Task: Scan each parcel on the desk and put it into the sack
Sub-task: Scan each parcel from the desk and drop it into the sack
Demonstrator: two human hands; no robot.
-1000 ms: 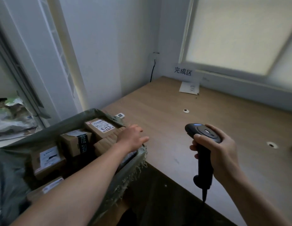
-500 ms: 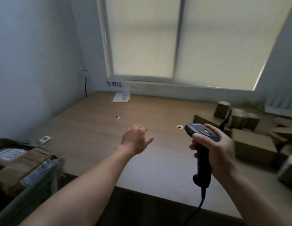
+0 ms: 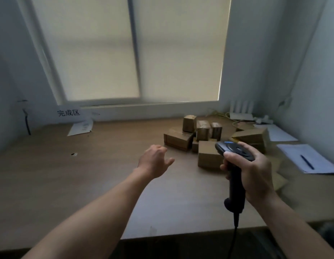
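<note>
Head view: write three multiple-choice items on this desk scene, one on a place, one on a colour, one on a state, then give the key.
1. Where is the pile of cardboard parcels?
A. On the desk, ahead and right of the left hand
B. In the left hand
C. On the window sill

2. What colour is the barcode scanner?
A. White
B. Black
C. Yellow

3. What is the state of the hands?
A. Both hold parcels
B. Both are empty
C. The right hand grips the scanner; the left is empty

Key: 1 A, the boxes rest on the wood beyond the reaching hand. 2 B, its head and handle are black. 3 C, fingers wrap the handle while the left fingers hold nothing.
</note>
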